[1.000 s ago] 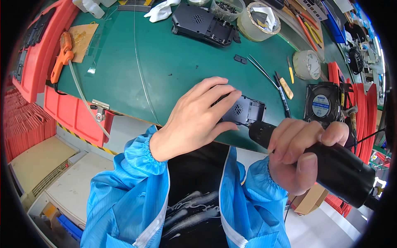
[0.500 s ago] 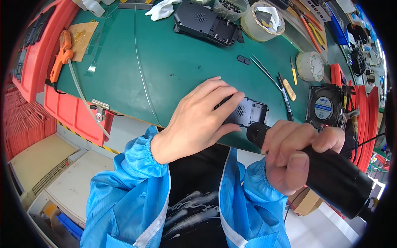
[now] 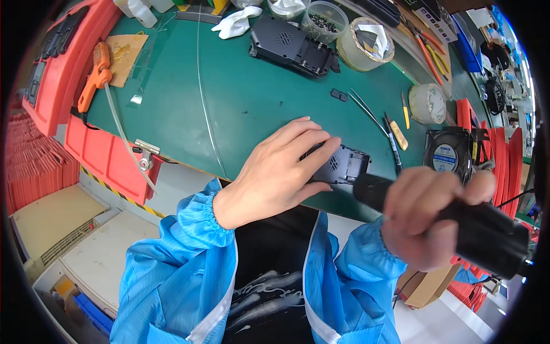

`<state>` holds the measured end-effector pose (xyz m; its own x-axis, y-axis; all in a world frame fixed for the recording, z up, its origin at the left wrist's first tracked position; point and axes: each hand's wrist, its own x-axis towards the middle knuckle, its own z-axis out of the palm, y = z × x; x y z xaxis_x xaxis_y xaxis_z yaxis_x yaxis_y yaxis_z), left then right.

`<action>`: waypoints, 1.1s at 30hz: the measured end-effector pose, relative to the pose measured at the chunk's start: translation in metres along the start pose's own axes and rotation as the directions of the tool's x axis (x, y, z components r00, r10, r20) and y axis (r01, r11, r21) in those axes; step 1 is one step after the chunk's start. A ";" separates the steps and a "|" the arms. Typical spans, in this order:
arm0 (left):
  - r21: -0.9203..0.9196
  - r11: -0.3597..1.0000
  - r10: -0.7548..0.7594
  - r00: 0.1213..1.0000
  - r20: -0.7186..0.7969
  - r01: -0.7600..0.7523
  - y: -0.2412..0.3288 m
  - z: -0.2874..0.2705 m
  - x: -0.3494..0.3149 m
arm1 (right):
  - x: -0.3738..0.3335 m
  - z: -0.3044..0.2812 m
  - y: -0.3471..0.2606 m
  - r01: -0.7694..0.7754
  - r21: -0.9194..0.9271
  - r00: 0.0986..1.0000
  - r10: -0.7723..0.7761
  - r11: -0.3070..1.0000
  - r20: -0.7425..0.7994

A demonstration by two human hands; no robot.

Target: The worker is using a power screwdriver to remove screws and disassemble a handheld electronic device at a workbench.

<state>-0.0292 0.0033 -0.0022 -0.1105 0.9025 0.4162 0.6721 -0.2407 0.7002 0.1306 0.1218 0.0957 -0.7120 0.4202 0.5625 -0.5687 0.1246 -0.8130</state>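
Observation:
My left hand [image 3: 278, 169] lies over a small black plastic housing [image 3: 345, 163] near the table's front edge, gripping it between thumb and fingers. The housing shows a round speaker grille and an open compartment; its left part is hidden under my fingers. My right hand [image 3: 421, 215], smeared by motion, is wrapped round a black electric screwdriver [image 3: 490, 232]. The screwdriver's front end points left, close to the right end of the housing. Whether its tip touches the housing cannot be seen.
Farther back lie another black housing [image 3: 286, 43], a tub of screws [image 3: 323, 23] and a white glove [image 3: 236, 23]. Tweezers [image 3: 366, 109], a pen [image 3: 394, 149] and a small fan [image 3: 447, 152] are at the right. An orange glue gun [image 3: 97, 74] rests left.
My right hand and the screwdriver have moved right and slightly up, away from the housing's edge. My left hand keeps its grip. The whole view has shifted slightly.

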 end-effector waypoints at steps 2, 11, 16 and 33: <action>0.005 1.000 0.005 1.000 0.019 -0.005 0.002 -0.001 0.001 | 0.010 0.001 0.005 0.058 -0.025 0.995 -0.060 0.998 -0.078; 0.048 0.999 0.015 0.996 0.092 -0.019 -0.002 -0.004 -0.001 | 0.063 0.033 0.092 0.064 -0.115 0.869 -0.112 0.991 -0.482; 0.051 0.998 0.039 0.995 0.089 -0.043 -0.002 -0.003 -0.001 | 0.060 0.027 0.105 0.129 -0.087 0.936 -0.150 0.988 -0.319; -0.181 0.976 -0.166 0.949 -0.267 0.120 -0.004 -0.007 -0.003 | 0.013 0.005 0.019 0.134 0.044 0.974 -0.123 0.990 -0.192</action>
<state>-0.0362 -0.0006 -0.0019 -0.4115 0.8016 0.4337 0.5102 -0.1917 0.8384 0.1086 0.1254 0.0883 -0.5442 0.5665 0.6189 -0.6766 0.1398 -0.7229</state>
